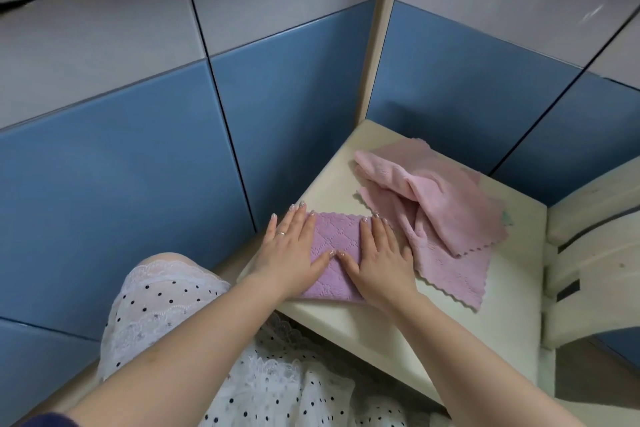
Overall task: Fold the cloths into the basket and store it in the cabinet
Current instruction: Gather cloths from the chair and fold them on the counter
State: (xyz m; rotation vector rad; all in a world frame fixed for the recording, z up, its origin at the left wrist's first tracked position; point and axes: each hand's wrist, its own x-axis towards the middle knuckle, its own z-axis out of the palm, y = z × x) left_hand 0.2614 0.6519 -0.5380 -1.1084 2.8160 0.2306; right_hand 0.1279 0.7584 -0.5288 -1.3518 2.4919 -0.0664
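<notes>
Both hands flat on the folded purple cloth (pixel 334 255) at the near corner of the cream desk (pixel 512 291): left hand (pixel 289 251) over its left edge, right hand (pixel 379 258) over its right half, thumbs almost meeting at the middle. Neither grip closed on anything; fingers straight and slightly spread, palms pressing down, most likely to flatten the fold and set the crease so the cloth keeps its shape when lifted. Just beyond the purple cloth, to its right, a loose pile of pink cloths (pixel 436 198), one rumpled and draped over another lying flatter, scalloped edges showing, apparently not folded yet and kept within easy reach. No basket in view, so no telling where the folded piece goes from here. Blue and grey cabinet doors (pixel 138 149) behind the purple cloth, all closed. Task judged early: one cloth folded, others waiting, storing still to come.
</notes>
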